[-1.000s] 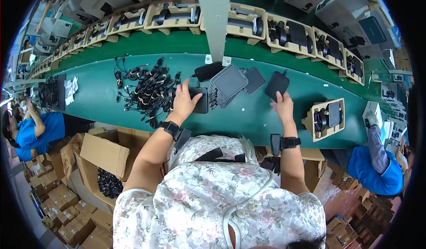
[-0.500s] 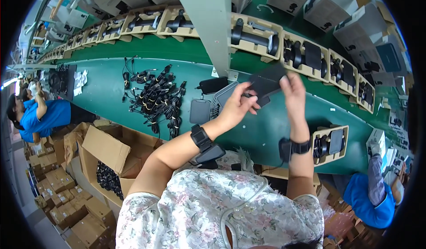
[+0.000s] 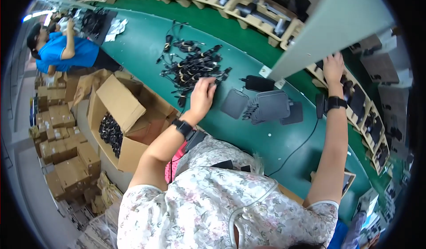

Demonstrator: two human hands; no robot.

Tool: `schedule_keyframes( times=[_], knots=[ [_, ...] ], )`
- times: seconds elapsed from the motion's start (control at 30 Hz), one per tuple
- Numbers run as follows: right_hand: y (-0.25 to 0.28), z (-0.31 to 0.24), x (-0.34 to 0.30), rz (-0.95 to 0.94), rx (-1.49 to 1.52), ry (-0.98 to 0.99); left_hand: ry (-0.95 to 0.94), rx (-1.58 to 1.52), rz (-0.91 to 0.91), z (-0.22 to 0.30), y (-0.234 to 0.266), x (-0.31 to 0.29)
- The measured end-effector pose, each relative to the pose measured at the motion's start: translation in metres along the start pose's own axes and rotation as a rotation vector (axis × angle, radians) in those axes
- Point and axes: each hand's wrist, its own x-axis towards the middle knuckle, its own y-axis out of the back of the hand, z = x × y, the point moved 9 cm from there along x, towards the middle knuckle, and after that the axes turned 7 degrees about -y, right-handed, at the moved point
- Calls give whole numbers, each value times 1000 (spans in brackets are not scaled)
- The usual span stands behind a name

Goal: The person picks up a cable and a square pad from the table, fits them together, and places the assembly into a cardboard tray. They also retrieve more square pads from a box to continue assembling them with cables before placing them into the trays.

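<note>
Here, the left hand (image 3: pixel 203 99), fingers loosely curled, is placed at the near edge of a tangled pile of black cables (image 3: pixel 191 69); whether one is gripped cannot be told. The right hand (image 3: pixel 333 69) is set over a row of tan moulded trays (image 3: pixel 250 24), near a broad grey post (image 3: pixel 328 31), its grip hidden. Open room is offered on the green tabletop (image 3: pixel 248 144) between a fanned stack of dark grey rectangular pads (image 3: pixel 273 104) and the right forearm (image 3: pixel 336 138), crossed by a thin black cord (image 3: pixel 296 148). The near edge is flanked by an open brown cardboard box (image 3: pixel 120 102)
</note>
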Motion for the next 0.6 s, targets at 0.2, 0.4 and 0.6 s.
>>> schedule_keyframes(
  times=[0.2,0.4,0.6],
  knots=[
    [9,8,-33,391,106,85,-79,437,108,-54,20,79],
    [27,22,-129,356,671,-321,-132,667,-206,-88,-10,117],
    [65,-124,-184,40,854,-117,-268,339,74,-21,56,128]
  ],
)
